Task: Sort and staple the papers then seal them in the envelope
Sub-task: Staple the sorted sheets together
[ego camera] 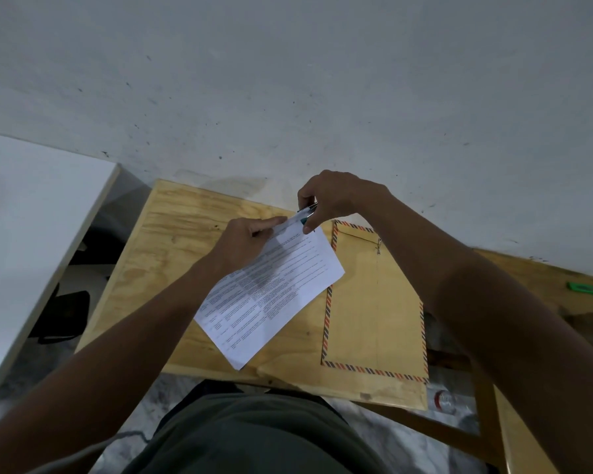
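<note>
Stapling step. The left hand (250,241) pinches the papers (271,292) near their far corner, fingers curled onto the top sheet, while the right hand (329,200) is clamped round a small stapler (307,213) set over that same corner, at about 12 o'clock of the sheets. The papers are tilted, the near end pointing toward 7 o'clock, and lie over the wooden surface (172,241), their right edge overlapping the envelope (374,302); whether the far corner is lifted clear of the surface cannot be told. To do this step well, judged from the pose: square the edges before the squeeze, keep the left grip close to the corner so no sheet slips, seat the corner fully into the stapler's throat, and press in one firm stroke; a partial bite would catch only the upper sheets. How many sheets are in the stack cannot be told. Container: the brown envelope, with a striped border, lies flat at 3 o'clock of the papers, its string-tie clasp (379,246) at the far end; nothing is seen entering it, and whether it already holds anything is hidden. A green object (589,290) rests well apart at the far right, on a second wooden top.
</note>
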